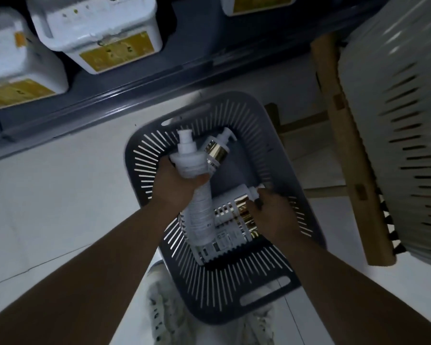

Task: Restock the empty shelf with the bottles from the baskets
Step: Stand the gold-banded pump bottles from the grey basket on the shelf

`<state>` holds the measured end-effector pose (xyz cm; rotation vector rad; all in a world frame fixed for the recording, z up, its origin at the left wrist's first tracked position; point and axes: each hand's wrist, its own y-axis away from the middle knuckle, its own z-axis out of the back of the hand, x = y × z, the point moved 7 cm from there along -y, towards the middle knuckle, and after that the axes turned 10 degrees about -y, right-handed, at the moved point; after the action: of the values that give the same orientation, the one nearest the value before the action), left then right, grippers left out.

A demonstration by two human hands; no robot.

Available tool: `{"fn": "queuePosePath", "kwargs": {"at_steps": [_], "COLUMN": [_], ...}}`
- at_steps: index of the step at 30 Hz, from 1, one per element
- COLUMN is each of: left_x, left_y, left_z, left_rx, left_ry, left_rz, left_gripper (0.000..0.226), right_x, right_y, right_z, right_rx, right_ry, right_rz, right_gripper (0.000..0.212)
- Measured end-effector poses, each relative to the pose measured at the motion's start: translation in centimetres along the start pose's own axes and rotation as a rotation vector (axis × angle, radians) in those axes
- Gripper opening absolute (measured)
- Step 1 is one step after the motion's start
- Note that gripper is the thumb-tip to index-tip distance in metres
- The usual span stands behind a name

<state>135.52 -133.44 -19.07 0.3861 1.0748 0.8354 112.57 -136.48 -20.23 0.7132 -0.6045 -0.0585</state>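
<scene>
Shoes: a pair of pale shoes (159, 310) at the bottom edge, on the white tiled floor (47, 195), with the basket's near end between them.
Grey basket: the grey slotted basket (210, 316) sits on the floor right under both arms, and there are bottles inside.
Loose bottles: more white bottles (219, 245) lie flat on the basket bottom, partly under the ones in hand.
Right hand: the right hand (271, 217) is down in the basket with its fingers curled tight round the pump end of a white-and-gold bottle (234, 210), which lies on its side on the others.
Left hand: the left hand (177, 185) is wrapped round a white pump bottle (188, 158), gripped high, pump head pointing away and body running back towards the camera, over the basket.
Far bottle: a second gold-banded pump bottle (217, 150) lies at the far end, just beside the held one.
Stool: a wooden stool (346, 145) crowds the basket's right side, and a pale slotted basket (396, 120) sits on it.
Shelf: the dark shelf (135, 78) lies beyond, carrying white tubs (100, 38) with yellow labels.
</scene>
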Motion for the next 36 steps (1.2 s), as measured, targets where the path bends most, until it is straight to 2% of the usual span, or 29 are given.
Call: {"fn": "queuePosePath", "kwargs": {"at_steps": [2,3,7,9,14,18,22,24,28,30,33,36], "left_x": [-1.4,-2.2,-4.5,-5.0,-5.0,-4.7,-4.6,-4.6,-4.8,-4.8,-4.8,-5.0], "left_y": [1.9,2.8,5.1,5.5,5.8,5.4,5.1,5.0,5.0,5.0,5.0,5.0], "left_z": [1.2,2.0,5.1,6.2,7.5,8.0,8.3,8.4,8.4,8.3,8.2,8.1], "left_rx": [-0.037,-0.068,-0.204,-0.263,-0.343,-0.355,-0.368,-0.376,-0.391,-0.405,-0.434,-0.442], "left_ry": [0.065,0.089,0.11,0.107,0.133,0.164,0.159,0.17,0.16,0.158,0.143,0.137], "left_rz": [-0.104,-0.145,-0.234,-0.265,-0.291,-0.315,-0.335,-0.339,-0.356,-0.359,-0.359,-0.365], "left_gripper": [0.035,0.032,0.068,0.076,0.077,0.076,0.078,0.078,0.079,0.08,0.081,0.08], "right_x": [-0.4,-0.7,-1.5,-1.6,-2.4,-3.9,-4.2,-4.7,-5.3,-5.6,-5.0,-3.9], "right_y": [-0.1,-0.1,-0.6,-1.1,-3.2,-4.6,-6.4,-6.8,-6.5,-6.3,-6.6,-7.2], "right_z": [-0.6,-0.9,-2.6,-3.6,-5.2,-5.8,-7.6,-8.1,-6.5,-6.4,-6.4,-7.0], "right_rx": [-0.012,-0.021,-0.054,-0.052,-0.082,-0.069,0.019,-0.008,-0.155,-0.161,-0.159,-0.13], "right_ry": [0.051,0.046,-0.129,-0.281,-0.304,-0.255,-0.321,-0.29,-0.331,-0.389,-0.476,-0.682], "right_rz": [-0.076,-0.118,-0.236,-0.315,-0.405,-0.486,-0.394,-0.4,-0.496,-0.504,-0.484,-0.456], "right_gripper": [0.038,0.04,0.05,0.057,0.05,0.057,0.069,0.073,0.055,0.053,0.071,0.095]}}
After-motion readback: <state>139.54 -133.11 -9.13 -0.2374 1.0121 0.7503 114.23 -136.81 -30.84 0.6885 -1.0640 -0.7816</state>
